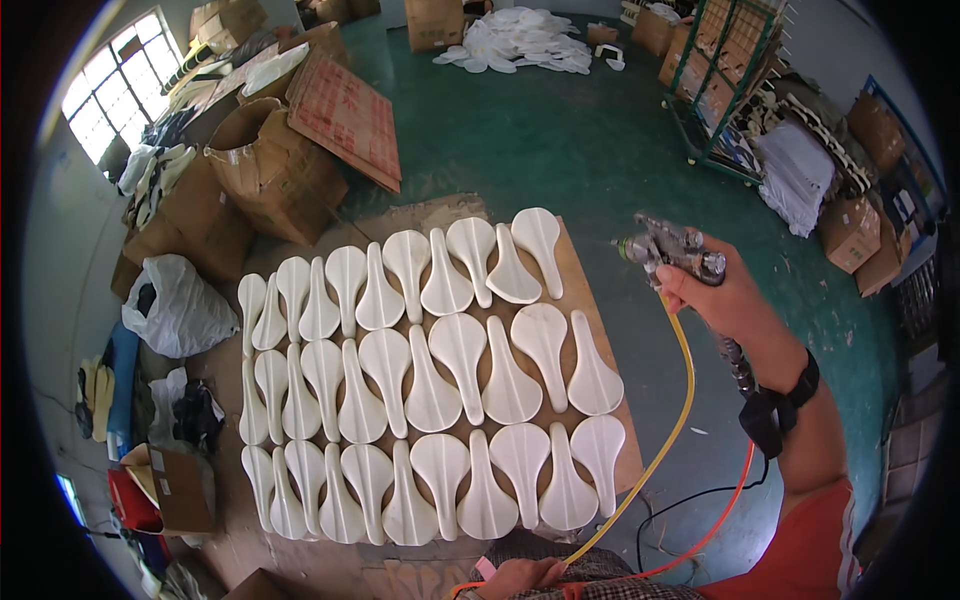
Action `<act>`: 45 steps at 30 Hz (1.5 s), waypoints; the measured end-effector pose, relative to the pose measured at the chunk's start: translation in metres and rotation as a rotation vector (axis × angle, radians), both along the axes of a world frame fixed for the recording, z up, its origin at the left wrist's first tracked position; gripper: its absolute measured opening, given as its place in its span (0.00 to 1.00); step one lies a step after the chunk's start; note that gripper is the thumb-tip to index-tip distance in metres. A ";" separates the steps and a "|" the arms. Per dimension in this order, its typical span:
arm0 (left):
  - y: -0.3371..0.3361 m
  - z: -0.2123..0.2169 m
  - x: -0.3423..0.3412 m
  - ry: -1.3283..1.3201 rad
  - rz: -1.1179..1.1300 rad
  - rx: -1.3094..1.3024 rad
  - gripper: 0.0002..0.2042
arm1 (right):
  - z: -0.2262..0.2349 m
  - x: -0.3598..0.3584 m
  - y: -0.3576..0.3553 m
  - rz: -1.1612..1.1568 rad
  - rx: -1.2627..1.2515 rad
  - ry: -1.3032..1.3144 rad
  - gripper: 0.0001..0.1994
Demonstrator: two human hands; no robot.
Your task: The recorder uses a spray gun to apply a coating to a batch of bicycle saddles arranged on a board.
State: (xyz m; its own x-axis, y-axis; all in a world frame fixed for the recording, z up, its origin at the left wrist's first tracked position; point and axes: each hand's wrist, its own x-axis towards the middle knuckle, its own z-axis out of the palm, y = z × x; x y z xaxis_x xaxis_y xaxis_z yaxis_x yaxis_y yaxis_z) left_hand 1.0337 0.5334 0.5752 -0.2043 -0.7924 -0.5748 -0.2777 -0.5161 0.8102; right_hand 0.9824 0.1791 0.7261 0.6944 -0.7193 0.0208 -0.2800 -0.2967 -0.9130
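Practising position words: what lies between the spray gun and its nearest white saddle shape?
In the head view, brown board, then green floor toward the spray gun.

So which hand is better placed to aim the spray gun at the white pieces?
Probably the right hand: it grips the spray gun just right of the white pieces. The left hand is at the picture's bottom edge, holding the yellow hose.

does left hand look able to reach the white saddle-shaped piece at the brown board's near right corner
Probably, once free: the left hand holds the thin yellow hose, but nothing covers that white piece.
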 end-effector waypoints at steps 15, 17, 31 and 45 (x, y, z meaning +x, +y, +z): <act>0.011 -0.030 0.008 0.014 -0.027 -0.072 0.13 | 0.002 -0.017 0.017 0.032 0.026 0.204 0.15; 0.011 -0.049 0.009 -0.003 -0.057 -0.117 0.13 | 0.001 -0.020 0.015 0.028 0.079 0.162 0.14; -0.276 -0.217 0.211 0.198 1.021 -0.169 0.12 | -0.093 -0.190 0.145 -0.089 1.256 0.146 0.20; -0.402 -0.286 0.209 0.587 1.430 0.173 0.14 | -0.130 -0.252 0.180 -0.398 1.095 0.223 0.24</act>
State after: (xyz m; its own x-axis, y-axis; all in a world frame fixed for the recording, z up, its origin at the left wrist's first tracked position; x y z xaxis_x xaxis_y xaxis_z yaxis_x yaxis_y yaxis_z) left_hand 1.2430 0.1313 0.2891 0.4154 -0.4520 -0.7894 0.8329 -0.1600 0.5298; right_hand 0.7308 0.3588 0.5966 0.3280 -0.4452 -0.8332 -0.3605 0.7562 -0.5460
